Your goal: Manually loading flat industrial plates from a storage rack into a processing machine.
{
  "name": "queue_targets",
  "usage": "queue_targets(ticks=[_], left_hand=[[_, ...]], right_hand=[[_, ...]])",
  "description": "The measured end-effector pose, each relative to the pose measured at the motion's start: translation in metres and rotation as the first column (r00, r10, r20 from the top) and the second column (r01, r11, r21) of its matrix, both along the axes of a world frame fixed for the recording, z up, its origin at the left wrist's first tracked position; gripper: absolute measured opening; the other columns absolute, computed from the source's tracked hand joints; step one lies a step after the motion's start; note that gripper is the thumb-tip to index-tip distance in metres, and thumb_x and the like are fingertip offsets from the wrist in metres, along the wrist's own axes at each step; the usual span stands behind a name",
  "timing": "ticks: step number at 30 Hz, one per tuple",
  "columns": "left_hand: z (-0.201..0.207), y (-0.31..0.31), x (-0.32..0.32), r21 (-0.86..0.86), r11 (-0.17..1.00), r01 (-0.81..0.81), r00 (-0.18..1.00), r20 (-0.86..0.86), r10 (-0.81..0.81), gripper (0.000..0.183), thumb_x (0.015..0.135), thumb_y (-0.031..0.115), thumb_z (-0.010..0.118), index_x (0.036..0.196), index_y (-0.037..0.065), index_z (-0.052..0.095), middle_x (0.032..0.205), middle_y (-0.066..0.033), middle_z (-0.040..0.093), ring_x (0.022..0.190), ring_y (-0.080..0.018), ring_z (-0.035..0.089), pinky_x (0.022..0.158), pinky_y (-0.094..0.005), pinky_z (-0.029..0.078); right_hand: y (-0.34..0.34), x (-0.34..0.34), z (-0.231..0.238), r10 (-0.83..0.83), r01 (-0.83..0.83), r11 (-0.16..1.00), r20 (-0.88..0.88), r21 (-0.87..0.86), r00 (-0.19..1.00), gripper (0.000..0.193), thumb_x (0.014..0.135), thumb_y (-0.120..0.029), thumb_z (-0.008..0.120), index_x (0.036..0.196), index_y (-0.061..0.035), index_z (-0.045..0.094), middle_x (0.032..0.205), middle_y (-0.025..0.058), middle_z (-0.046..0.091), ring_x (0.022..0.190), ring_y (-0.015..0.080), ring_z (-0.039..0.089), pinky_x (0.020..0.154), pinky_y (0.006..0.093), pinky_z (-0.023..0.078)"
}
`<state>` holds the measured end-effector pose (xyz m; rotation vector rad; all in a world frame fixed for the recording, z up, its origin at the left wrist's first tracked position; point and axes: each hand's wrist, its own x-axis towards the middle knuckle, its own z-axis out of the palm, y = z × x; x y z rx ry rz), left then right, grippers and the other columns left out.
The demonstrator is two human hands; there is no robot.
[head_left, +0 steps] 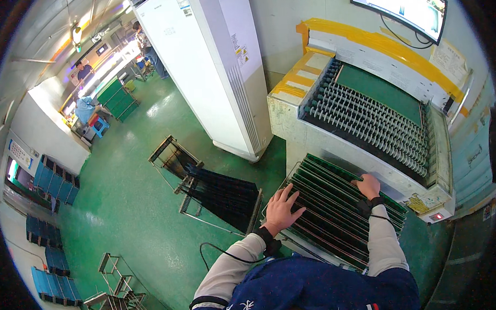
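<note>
In front of me stands a wire rack packed with several thin green boards on edge in rows. My left hand is over the rack's left side, fingers spread, with no board visibly gripped. Toward the back right of the rack, my right hand is closed at the top edge of a green board, its fingertips partly hidden. Beyond the rack is a roller conveyor machine, where a flat green panel lies at the far side of the rollers.
Left of my rack stands another rack with dark boards. A tall white cabinet unit rises behind it. An empty metal frame stands at the lower left, and blue racks line the left wall. A monitor hangs above the machine. Other people work far left.
</note>
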<state>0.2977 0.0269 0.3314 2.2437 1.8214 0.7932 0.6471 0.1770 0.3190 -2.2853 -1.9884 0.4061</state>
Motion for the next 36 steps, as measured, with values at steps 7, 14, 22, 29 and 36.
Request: queue_targets(ticks=[7, 14, 22, 29, 36], left_hand=[[0.002, 0.0, 0.001, 0.0, 1.0, -0.005, 1.0, -0.009, 0.005, 0.059, 0.083, 0.05, 0.068, 0.131, 0.016, 0.062, 0.148, -0.0089, 0.045, 0.13, -0.0315, 0.046, 0.107, -0.0445, 0.039], [0.0, 0.0, 0.0, 0.006, 1.0, -0.002, 1.0, -0.01, 0.002, 0.059, 0.083, 0.05, 0.068, 0.13, 0.015, 0.062, 0.148, -0.0094, 0.045, 0.13, -0.0316, 0.046, 0.107, -0.0444, 0.039], [0.002, 0.0, 0.0, -0.011, 1.0, 0.005, 1.0, -0.005, -0.005, 0.059, 0.084, 0.049, 0.068, 0.13, 0.014, 0.062, 0.148, -0.011, 0.045, 0.131, -0.0324, 0.044, 0.108, -0.0448, 0.038], [0.001, 0.0, 0.0, -0.007, 1.0, 0.006, 1.0, 0.0, -0.006, 0.059, 0.083, 0.049, 0.068, 0.13, 0.013, 0.062, 0.148, -0.011, 0.045, 0.131, -0.0324, 0.044, 0.108, -0.0447, 0.038], [0.001, 0.0, 0.0, 0.001, 1.0, 0.006, 1.0, 0.007, -0.006, 0.059, 0.083, 0.049, 0.069, 0.129, 0.013, 0.062, 0.148, -0.0112, 0.045, 0.13, -0.0331, 0.045, 0.107, -0.0449, 0.039]], right_hand=[[0.001, 0.001, -0.002, -0.002, 0.002, 1.0, -0.005, 0.001, 1.0, 0.057, 0.075, -0.057, 0.075, 0.099, -0.0052, 0.073, 0.101, 0.0181, 0.071, 0.098, 0.037, 0.067, 0.082, 0.0464, 0.052], [0.0, -0.001, 0.0, -0.003, 0.003, 1.0, 0.002, 0.008, 1.0, 0.057, 0.075, -0.056, 0.076, 0.1, -0.0053, 0.073, 0.102, 0.0181, 0.071, 0.098, 0.0368, 0.067, 0.082, 0.0463, 0.052], [-0.003, -0.002, 0.004, -0.005, 0.005, 1.0, -0.004, 0.008, 1.0, 0.059, 0.074, -0.055, 0.077, 0.103, -0.0036, 0.073, 0.105, 0.0192, 0.071, 0.1, 0.0371, 0.067, 0.084, 0.0457, 0.052], [-0.002, -0.002, 0.004, -0.013, 0.013, 1.0, 0.001, 0.001, 1.0, 0.058, 0.074, -0.055, 0.077, 0.103, -0.0045, 0.073, 0.105, 0.0184, 0.071, 0.1, 0.037, 0.067, 0.084, 0.046, 0.052], [-0.001, -0.001, 0.0, -0.013, 0.013, 1.0, -0.003, 0.009, 1.0, 0.055, 0.074, -0.054, 0.077, 0.099, -0.0052, 0.073, 0.102, 0.0181, 0.071, 0.098, 0.0368, 0.067, 0.083, 0.0461, 0.052]])
